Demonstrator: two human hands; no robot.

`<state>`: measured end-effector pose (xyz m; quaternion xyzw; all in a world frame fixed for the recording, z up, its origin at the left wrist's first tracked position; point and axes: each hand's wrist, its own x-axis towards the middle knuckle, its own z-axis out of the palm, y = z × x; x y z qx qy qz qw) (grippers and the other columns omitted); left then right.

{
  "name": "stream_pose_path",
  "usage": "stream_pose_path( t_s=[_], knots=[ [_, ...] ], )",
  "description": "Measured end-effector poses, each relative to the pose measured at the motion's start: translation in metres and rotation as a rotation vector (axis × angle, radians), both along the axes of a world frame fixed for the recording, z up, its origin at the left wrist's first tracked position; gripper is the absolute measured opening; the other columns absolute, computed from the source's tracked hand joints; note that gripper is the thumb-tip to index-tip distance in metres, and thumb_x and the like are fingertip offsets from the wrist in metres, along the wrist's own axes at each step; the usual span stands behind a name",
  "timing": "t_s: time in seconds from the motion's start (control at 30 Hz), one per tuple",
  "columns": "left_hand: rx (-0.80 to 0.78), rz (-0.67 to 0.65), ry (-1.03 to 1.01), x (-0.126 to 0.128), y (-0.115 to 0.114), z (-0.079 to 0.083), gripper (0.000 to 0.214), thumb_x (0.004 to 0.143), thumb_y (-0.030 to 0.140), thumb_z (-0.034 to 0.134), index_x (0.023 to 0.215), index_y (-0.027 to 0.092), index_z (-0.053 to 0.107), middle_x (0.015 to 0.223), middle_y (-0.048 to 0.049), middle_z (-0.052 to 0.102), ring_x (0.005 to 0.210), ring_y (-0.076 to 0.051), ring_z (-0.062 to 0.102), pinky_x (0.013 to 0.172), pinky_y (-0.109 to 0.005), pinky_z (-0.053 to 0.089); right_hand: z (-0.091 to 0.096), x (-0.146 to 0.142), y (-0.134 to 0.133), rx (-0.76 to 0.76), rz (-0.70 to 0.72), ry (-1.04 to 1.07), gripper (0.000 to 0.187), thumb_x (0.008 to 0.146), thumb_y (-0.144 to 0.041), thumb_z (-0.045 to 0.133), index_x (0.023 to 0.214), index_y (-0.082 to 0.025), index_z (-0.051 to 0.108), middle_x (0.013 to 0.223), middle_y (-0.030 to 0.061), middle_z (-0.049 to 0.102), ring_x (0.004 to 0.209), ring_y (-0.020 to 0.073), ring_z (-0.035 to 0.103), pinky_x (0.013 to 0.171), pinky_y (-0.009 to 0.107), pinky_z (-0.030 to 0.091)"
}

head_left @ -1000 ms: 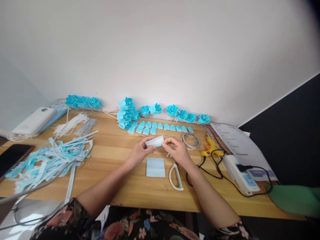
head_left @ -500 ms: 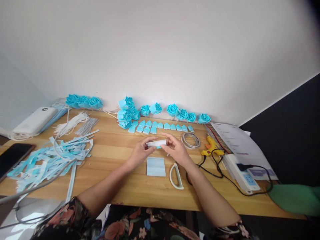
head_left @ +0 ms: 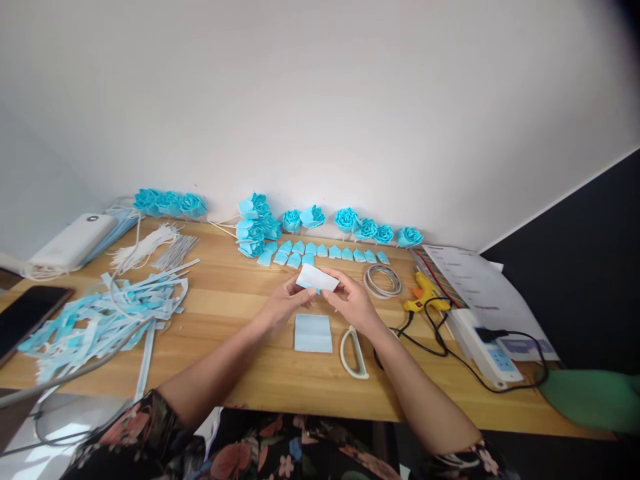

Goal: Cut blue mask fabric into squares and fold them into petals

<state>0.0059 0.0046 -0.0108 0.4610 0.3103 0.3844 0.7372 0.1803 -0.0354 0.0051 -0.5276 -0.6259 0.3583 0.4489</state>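
Note:
Between my hands is a small folded piece of fabric [head_left: 318,278], white on the side facing me with light blue at its lower edge. My left hand [head_left: 286,302] pinches its left lower corner. My right hand [head_left: 354,301] grips the right end with thumb and fingers. Below them a flat light-blue square of fabric [head_left: 313,333] lies on the table. To its right rests a white D-shaped protractor-like piece [head_left: 354,353]. Beyond my hands, small folded blue pieces [head_left: 334,252] lie in rows.
Blue fabric roses [head_left: 367,229] line the wall. Cut blue strips [head_left: 110,313], white cords [head_left: 145,248], a phone [head_left: 31,317] and a power bank [head_left: 73,241] lie left. Right are a tape roll [head_left: 382,281], a yellow glue gun [head_left: 425,293], a power strip [head_left: 483,350] and papers [head_left: 483,287].
The folded piece has tipped so that more of its white face shows, and it now slants down to the right. My left fingers have shifted to its lower left edge.

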Motion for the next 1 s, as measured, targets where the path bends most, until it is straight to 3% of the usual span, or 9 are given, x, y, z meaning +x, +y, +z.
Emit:
stream_pose_path(
  t_s=[0.13,0.3,0.53,0.73,0.83,1.0],
  knots=[
    [-0.027,0.023,0.083,0.0,0.0,-0.007,0.041,0.064,0.05,0.078,0.073,0.011,0.068,0.067,-0.0032,0.064,0.061,-0.012,0.055,0.064,-0.028,0.047,-0.002,-0.002,0.0,0.014,0.013,0.001,0.044,0.081,-0.023,0.061,0.124,-0.021,0.059,0.109,0.0064,0.069,0.089,0.0184,0.066,0.08,0.029,0.053],
    [-0.053,0.083,0.098,-0.001,0.001,-0.008,0.041,0.062,0.051,0.078,0.071,0.011,0.07,0.065,-0.0043,0.066,0.06,-0.013,0.056,0.065,-0.028,0.046,-0.001,-0.004,0.001,0.042,0.006,-0.074,0.045,0.081,-0.023,0.061,0.126,-0.022,0.058,0.115,0.0067,0.066,0.089,0.0176,0.065,0.079,0.029,0.052],
    [-0.084,0.098,0.064,-0.001,0.001,-0.007,0.035,0.06,0.044,0.081,0.068,0.011,0.071,0.062,-0.0038,0.066,0.059,-0.012,0.056,0.063,-0.027,0.045,-0.003,-0.004,0.001,0.012,0.027,-0.075,0.047,0.082,-0.023,0.062,0.128,-0.024,0.056,0.094,0.0035,0.068,0.083,0.0174,0.064,0.075,0.029,0.052],
    [-0.085,0.109,0.071,-0.001,0.004,-0.009,0.034,0.06,0.042,0.082,0.066,0.01,0.071,0.06,-0.0035,0.066,0.056,-0.011,0.057,0.061,-0.025,0.045,-0.006,-0.003,0.001,0.021,0.051,-0.094,0.048,0.082,-0.024,0.063,0.129,-0.025,0.054,0.096,0.0033,0.067,0.085,0.0181,0.064,0.075,0.03,0.053],
    [-0.105,0.121,0.019,-0.002,0.006,-0.005,0.035,0.058,0.041,0.083,0.07,0.01,0.072,0.064,-0.0049,0.069,0.057,-0.012,0.059,0.061,-0.026,0.047,0.0,0.001,-0.001,0.128,0.028,-0.153,0.046,0.086,-0.024,0.059,0.131,-0.026,0.052,0.099,0.0043,0.067,0.087,0.0184,0.064,0.078,0.032,0.054],
    [-0.163,0.101,-0.077,-0.005,0.008,0.002,0.041,0.058,0.04,0.084,0.077,0.008,0.07,0.068,-0.0078,0.069,0.059,-0.015,0.062,0.06,-0.027,0.048,0.014,0.01,-0.002,0.52,0.056,-0.426,0.051,0.086,-0.011,0.051,0.132,-0.03,0.049,0.128,0.0061,0.057,0.121,0.024,0.051,0.103,0.048,0.042]
  ],
)
